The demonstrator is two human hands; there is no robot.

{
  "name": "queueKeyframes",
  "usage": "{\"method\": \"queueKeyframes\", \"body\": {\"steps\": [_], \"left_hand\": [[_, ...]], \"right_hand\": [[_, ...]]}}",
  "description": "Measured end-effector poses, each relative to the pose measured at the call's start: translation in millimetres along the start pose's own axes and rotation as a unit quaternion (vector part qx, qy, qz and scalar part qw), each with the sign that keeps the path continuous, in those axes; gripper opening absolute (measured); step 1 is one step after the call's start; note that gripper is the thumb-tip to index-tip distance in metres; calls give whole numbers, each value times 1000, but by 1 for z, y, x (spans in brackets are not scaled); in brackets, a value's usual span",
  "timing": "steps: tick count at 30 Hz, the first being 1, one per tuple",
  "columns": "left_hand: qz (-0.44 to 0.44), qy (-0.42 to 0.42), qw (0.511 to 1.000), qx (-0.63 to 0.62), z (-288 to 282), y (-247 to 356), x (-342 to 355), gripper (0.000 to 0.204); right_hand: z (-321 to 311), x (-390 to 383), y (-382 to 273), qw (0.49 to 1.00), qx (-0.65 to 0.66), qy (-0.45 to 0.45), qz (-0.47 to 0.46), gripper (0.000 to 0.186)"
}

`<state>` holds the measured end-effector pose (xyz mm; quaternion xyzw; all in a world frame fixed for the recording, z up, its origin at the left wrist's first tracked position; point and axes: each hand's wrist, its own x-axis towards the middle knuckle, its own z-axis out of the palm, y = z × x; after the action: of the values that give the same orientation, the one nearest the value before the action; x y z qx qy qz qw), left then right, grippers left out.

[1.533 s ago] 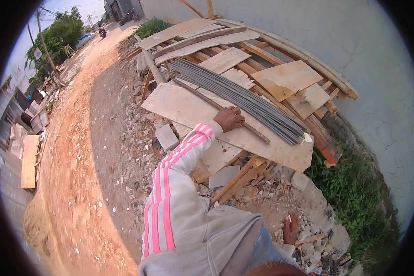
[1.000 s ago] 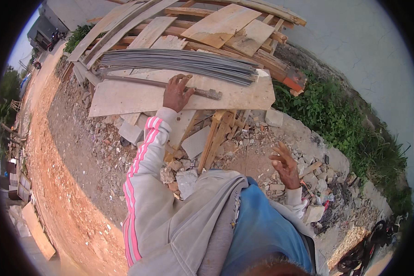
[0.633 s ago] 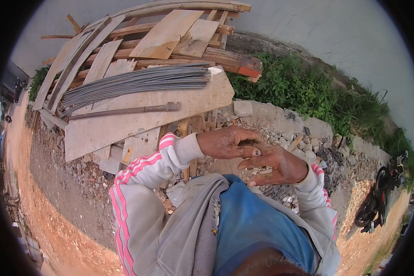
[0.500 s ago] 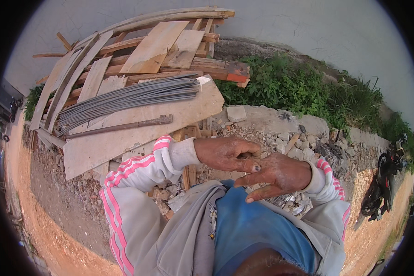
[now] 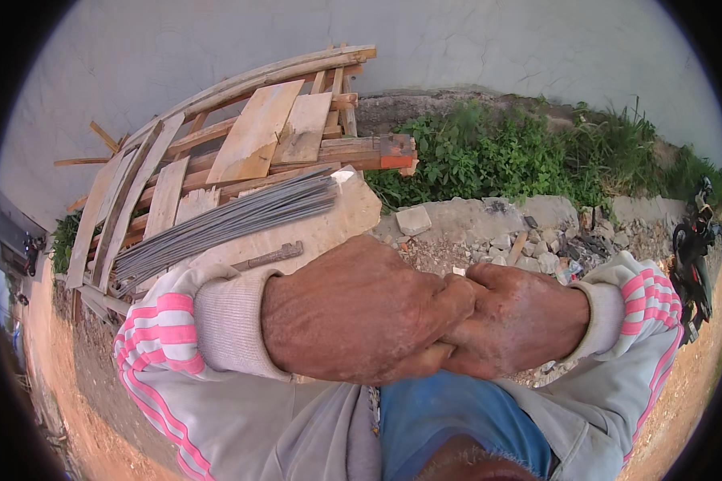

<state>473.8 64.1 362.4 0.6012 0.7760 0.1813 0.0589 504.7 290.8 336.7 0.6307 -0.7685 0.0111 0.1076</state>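
My left hand (image 5: pixel 349 313) and my right hand (image 5: pixel 525 317) are raised in front of my chest, backs up, and meet at the fingers. Both are closed, with the fingers curled in and pressed together. Whatever lies between the fingertips, if anything, is hidden. Beyond my left hand, a bundle of thin grey metal rods (image 5: pixel 233 223) rests on a wooden board (image 5: pixel 353 204). In front of the rods lies a rusty steel bar with a notched head (image 5: pixel 273 255), partly covered by my left sleeve.
Planks and beams (image 5: pixel 253 132) are stacked against a grey wall (image 5: pixel 497 48). Green weeds (image 5: pixel 489 152) grow along its foot. Broken stones (image 5: pixel 529 248) and a pale block (image 5: pixel 413 220) lie before them. At the right stands a dark motorbike (image 5: pixel 690 256).
Both hands have risen closer to the camera. Their fingers, partly stretched before, are now curled and pressed together. The view has tilted slightly upward.
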Motion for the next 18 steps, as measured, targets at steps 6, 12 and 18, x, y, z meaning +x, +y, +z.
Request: {"method": "queueKeyframes", "body": {"steps": [6,12,18], "left_hand": [[90,126,923,352,-10,34,-7,18],[86,70,931,347,-17,65,-23,16],[106,54,948,296,-12,58,-18,17]], "right_hand": [[-30,1,-15,976,-210,64,-5,23],[-42,1,-35,969,-229,84,-28,24],[-34,-6,-41,981,-176,81,4,21]]}}
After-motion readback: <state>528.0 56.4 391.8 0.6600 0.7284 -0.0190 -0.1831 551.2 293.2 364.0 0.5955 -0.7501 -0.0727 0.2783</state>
